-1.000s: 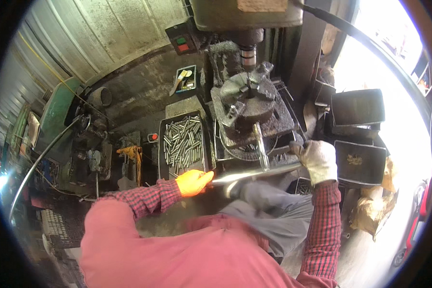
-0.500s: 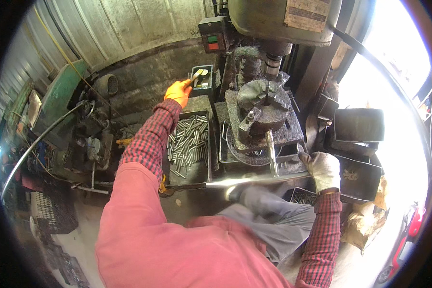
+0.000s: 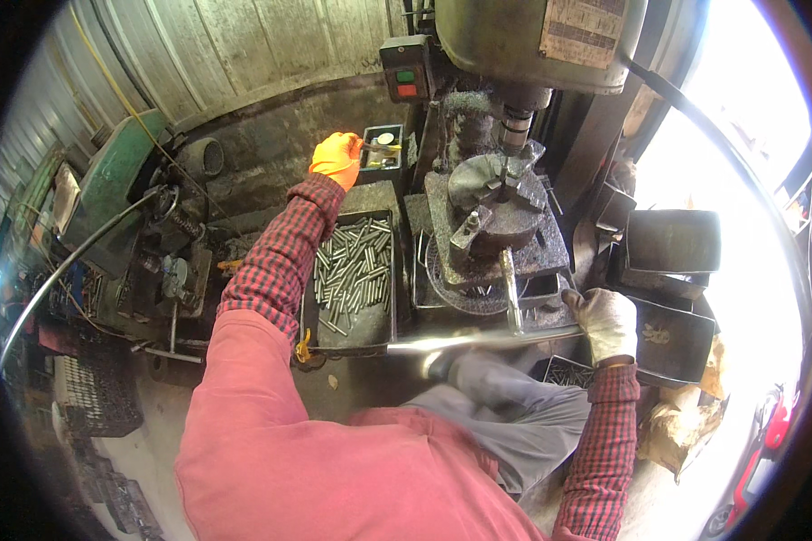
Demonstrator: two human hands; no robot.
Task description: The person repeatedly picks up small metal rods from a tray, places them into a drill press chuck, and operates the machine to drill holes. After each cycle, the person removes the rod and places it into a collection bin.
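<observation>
My left hand (image 3: 336, 158), in an orange glove, reaches far forward to a small black box (image 3: 385, 146) beside the drill press. Its fingers are closed on a thin stick-like tool that points into the box. My right hand (image 3: 606, 322), in a white glove, grips the right end of a long shiny metal bar (image 3: 478, 341) lying across the front of the machine table. Between my arms sits a black tray of several short metal pins (image 3: 352, 270). A three-jaw chuck (image 3: 496, 198) stands on the table under the drill spindle (image 3: 514, 126).
The drill press head (image 3: 532, 36) looms above, with a switch box (image 3: 404, 68) carrying a green and a red button. Black metal bins (image 3: 672, 242) stack at the right. A green machine (image 3: 108, 180) and cables crowd the left. A corrugated wall runs behind.
My left hand let go of the bar and moved up past the pin tray to the small box. My right hand stayed on the bar's end.
</observation>
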